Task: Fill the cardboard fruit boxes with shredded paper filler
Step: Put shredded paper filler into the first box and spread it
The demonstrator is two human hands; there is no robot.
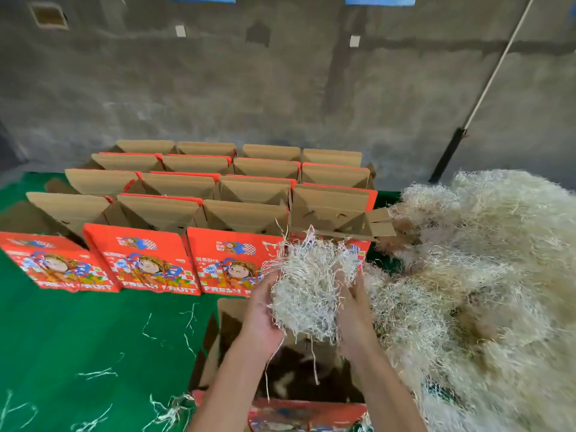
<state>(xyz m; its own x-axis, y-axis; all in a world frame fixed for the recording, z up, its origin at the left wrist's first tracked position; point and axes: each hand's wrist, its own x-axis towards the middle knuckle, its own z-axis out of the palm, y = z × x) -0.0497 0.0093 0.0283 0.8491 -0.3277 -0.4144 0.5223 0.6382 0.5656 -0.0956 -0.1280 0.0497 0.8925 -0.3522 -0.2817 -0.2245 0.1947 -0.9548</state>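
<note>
While hovering over the open box [237, 325] at the mat's [78, 322] near edge: cupping a wad [307, 294] of filler.
Left hand [261, 313] and right hand [353, 310] curling round its sides; probably light, springy, shedding strands, so best gripping from underneath, pile [483, 275] lying alongside right.

Both forearms extended, left hand [260, 310], right hand [355, 316], fingers seemingly cupped inward
</note>
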